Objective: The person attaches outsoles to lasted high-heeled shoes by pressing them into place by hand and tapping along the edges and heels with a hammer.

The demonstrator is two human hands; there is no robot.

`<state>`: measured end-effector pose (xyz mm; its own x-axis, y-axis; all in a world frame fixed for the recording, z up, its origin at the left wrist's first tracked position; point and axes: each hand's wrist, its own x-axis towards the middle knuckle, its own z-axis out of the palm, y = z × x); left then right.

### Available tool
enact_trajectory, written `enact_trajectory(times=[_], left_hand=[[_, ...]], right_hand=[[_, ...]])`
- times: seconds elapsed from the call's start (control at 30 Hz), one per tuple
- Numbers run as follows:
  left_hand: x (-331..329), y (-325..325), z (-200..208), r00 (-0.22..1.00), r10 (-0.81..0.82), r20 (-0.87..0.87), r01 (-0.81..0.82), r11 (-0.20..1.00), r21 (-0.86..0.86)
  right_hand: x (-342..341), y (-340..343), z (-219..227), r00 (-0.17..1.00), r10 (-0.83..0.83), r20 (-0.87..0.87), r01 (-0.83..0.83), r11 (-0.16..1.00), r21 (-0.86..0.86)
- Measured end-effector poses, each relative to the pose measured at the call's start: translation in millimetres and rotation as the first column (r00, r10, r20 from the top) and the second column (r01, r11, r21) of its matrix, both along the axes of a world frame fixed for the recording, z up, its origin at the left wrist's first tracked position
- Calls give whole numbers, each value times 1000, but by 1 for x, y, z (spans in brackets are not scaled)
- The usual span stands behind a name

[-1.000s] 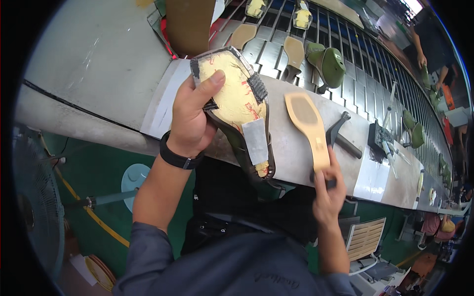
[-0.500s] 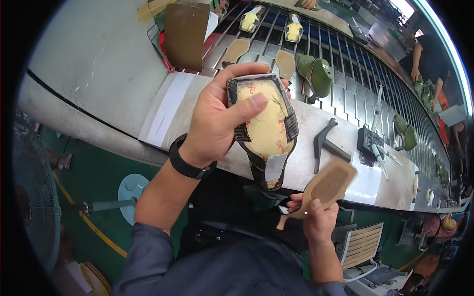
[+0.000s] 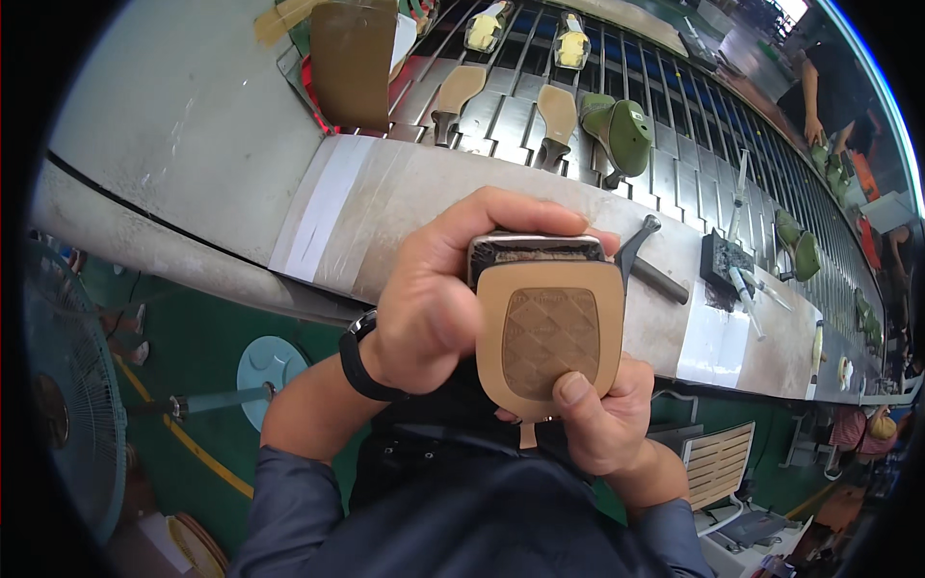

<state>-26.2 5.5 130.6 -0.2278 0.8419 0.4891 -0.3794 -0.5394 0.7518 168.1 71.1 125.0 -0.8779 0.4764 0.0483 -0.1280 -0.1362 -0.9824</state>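
Observation:
My left hand (image 3: 438,299) is wrapped around the toe end of a lasted shoe upper (image 3: 540,250). Only its dark front edge shows; the rest is hidden behind the sole. My right hand (image 3: 607,414) grips a tan shoe sole (image 3: 551,332), with the thumb pressed on its brown quilted-pattern patch. The sole lies over the upper's underside, its wide end just short of the toe edge; I cannot tell whether the two touch. My left thumb is blurred beside the sole's left edge. Both hands are in front of my body at the bench edge.
A hammer (image 3: 665,281) lies on the bench (image 3: 405,217), left of a black holder (image 3: 725,268) with syringes. Beyond runs a slatted conveyor (image 3: 674,183) with tan soles (image 3: 557,116), green shoes (image 3: 626,140) and lasted uppers. A fan (image 3: 82,385) stands left; a co-worker's arm (image 3: 811,101) shows far right.
The right hand has brought the sole up and left over the upper, covering its yellowish underside. My left hand has lowered the upper toward me and lifted its thumb off the underside.

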Motion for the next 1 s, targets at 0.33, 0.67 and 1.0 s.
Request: enact_trajectory(times=[0.33,0.67,1.0], left_hand=[[-2,-8,0,986,18,-165,-22,1000,-22],[9,-20,16,999,33,-2,-32,981,-190],[7,-26,20,998,41,-47,-50,977,-206]], right_hand=[[-1,-9,0,999,-37,-32,37,999,-11],[3,-12,3,1000,-23,13,23,1000,-19],[0,-17,3,999,-33,-27,33,999,-23]])
